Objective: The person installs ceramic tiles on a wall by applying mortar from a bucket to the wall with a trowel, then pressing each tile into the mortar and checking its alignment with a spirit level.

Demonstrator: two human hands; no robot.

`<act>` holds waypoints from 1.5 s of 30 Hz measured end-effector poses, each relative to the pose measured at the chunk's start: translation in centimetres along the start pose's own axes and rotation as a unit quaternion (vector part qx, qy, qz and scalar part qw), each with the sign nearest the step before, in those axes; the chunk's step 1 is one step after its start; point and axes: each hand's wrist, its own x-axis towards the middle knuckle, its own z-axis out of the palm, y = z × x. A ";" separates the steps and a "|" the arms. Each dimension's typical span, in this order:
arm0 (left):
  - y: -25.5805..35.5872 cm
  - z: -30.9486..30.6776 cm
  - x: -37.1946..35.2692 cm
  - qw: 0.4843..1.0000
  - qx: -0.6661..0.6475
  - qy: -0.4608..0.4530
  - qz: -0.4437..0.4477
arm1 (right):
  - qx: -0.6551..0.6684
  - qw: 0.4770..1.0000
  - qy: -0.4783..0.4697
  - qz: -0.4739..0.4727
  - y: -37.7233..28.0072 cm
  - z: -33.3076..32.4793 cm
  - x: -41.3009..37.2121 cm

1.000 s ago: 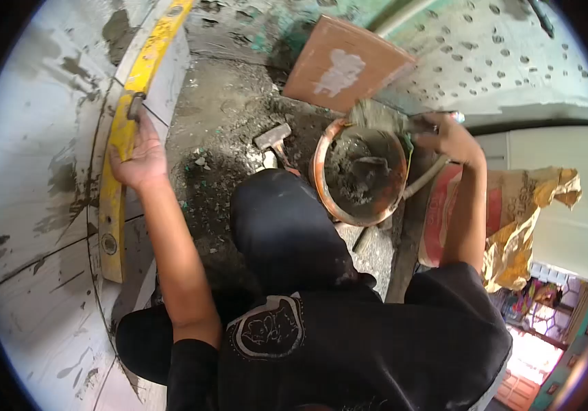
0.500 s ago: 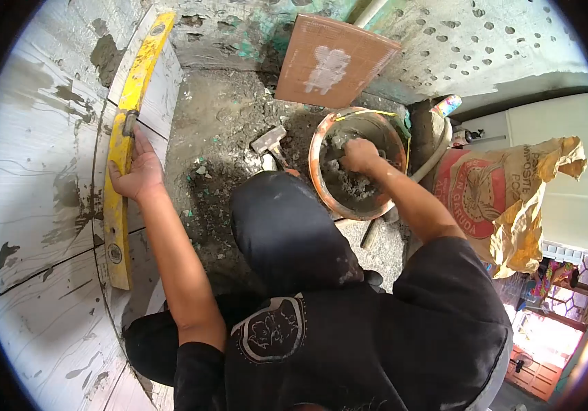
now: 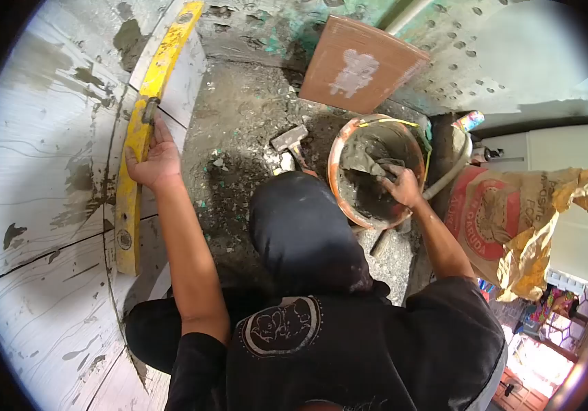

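Note:
A long yellow spirit level [image 3: 152, 82] lies along the edge of the white tiles on the left. My left hand [image 3: 155, 161] grips its middle, the thumb on its outer face and the fingers along its right edge. On the right, an orange-rimmed bucket [image 3: 336, 175] contains wet grey mortar [image 3: 369, 200]. My right hand [image 3: 402, 186] is inside the bucket's right rim, closed on what looks like a mortar-smeared trowel [image 3: 361, 163]. Its grey blade points left over the mortar, and its handle is mostly hidden by my fingers.
A hammer [image 3: 290, 139] lies on the rubble-strewn floor [image 3: 232, 116] between level and bucket. Behind, a brown tile [image 3: 356, 65] leans against the rough wall. A torn cement bag [image 3: 496, 216] stands right of the bucket, near a pale pipe [image 3: 450, 175]. My knee [image 3: 301, 226] fills the centre.
My right hand has shifted from over the mortar towards the bucket's right side, and the grey blade now shows. The left hand still grips the level. The whole view has shifted slightly.

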 end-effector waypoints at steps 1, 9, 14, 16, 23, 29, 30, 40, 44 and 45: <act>-0.1 -0.2 0.2 1.000 -0.003 -0.015 -0.005 | 0.001 1.000 0.014 -0.014 0.3 0.0 0.4; -0.9 0.8 -0.6 0.996 0.061 -0.016 0.067 | 0.214 0.976 0.032 0.010 0.0 -1.0 -1.1; -0.5 0.5 -0.6 0.996 0.068 -0.003 0.053 | 0.325 0.945 0.039 0.020 -3.1 -4.5 1.1; -0.5 0.7 -0.8 0.997 0.057 0.014 0.048 | 0.305 0.952 0.017 -0.026 -5.1 -7.0 4.0; -0.3 0.8 -1.0 0.998 0.038 0.028 0.035 | 0.233 0.960 -0.002 -0.157 -20.7 -13.6 20.6; -0.5 0.4 -0.8 0.998 0.035 0.030 0.038 | -0.068 0.930 0.034 -0.359 -34.0 -16.2 33.8; -0.4 0.0 -0.5 0.999 0.024 0.024 0.036 | -0.077 0.934 -0.020 -0.347 -36.7 -16.3 34.7; -0.4 0.5 -0.8 0.999 0.014 0.037 0.036 | -0.441 0.828 -0.023 -0.347 -51.8 -14.8 39.2; -0.4 0.0 -0.6 0.999 0.014 0.027 0.037 | -0.457 0.822 -0.034 -0.337 -53.4 -15.9 38.2; -0.3 0.2 -0.5 0.999 0.017 0.030 0.037 | -0.452 0.829 -0.040 -0.328 -53.8 -16.2 38.1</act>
